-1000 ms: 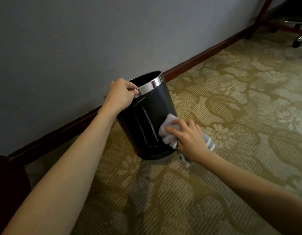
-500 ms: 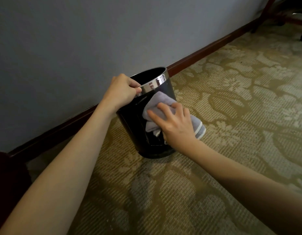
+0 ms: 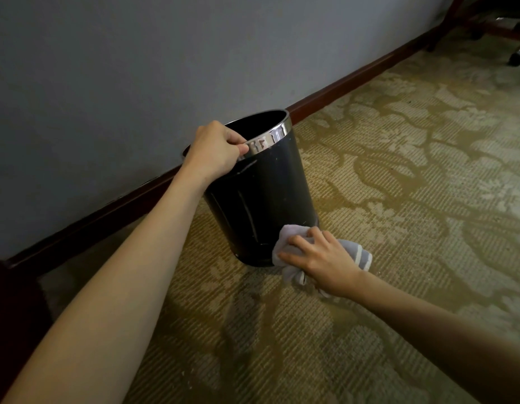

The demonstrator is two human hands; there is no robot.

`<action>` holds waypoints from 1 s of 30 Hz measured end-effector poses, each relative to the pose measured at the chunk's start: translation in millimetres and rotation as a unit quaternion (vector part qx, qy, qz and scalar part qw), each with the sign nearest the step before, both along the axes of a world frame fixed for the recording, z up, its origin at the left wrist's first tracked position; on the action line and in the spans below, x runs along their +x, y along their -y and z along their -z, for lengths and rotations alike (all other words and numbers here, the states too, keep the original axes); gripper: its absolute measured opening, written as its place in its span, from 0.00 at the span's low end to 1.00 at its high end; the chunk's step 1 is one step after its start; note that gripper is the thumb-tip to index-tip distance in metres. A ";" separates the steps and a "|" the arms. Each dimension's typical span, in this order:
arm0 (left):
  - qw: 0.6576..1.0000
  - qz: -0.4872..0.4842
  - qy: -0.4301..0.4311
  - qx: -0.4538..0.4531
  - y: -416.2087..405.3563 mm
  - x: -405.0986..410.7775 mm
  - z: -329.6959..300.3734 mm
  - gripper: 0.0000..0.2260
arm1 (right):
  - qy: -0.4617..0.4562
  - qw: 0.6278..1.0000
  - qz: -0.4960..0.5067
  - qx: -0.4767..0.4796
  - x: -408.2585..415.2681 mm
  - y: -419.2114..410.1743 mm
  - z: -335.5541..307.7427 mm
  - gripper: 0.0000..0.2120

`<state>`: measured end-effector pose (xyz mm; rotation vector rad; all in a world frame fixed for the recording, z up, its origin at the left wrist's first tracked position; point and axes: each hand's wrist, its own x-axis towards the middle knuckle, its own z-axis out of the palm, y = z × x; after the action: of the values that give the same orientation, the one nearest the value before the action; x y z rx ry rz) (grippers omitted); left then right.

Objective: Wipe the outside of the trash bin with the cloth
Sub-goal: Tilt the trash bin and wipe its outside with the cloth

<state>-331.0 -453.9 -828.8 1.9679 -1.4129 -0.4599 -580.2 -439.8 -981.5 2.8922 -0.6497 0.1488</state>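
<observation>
On patterned carpet [image 3: 399,199] by grey wall [image 3: 136,68]: black trash bin [image 3: 261,199] tilted. Left hand [image 3: 213,151] grips chrome rim. Right hand [image 3: 320,258], fingers spread flat, presses grey cloth [image 3: 355,252] against bin's lower side.

Chair [image 3: 515,51] cut off by frame; cloth [image 3: 355,252] partly under right hand [image 3: 323,258].
</observation>
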 end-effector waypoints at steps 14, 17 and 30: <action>0.999 0.038 0.014 -0.031 3.7 -18.3 5.4 0.05 | 0.258 0.962 0.094 -0.008 57.9 25.3 -99.1 0.22; 0.999 0.037 0.011 -0.033 3.9 -16.3 7.9 0.05 | 0.249 0.965 0.085 -0.020 53.5 25.4 -86.9 0.23; 0.999 -0.042 -0.012 -0.030 8.5 12.6 10.0 0.05 | 0.048 0.945 0.287 0.152 -19.0 41.0 0.3 0.25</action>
<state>-318.4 -462.4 -838.8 1.9589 -1.3078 -0.3975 -599.2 -480.8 -981.8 2.8299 -1.6233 0.1162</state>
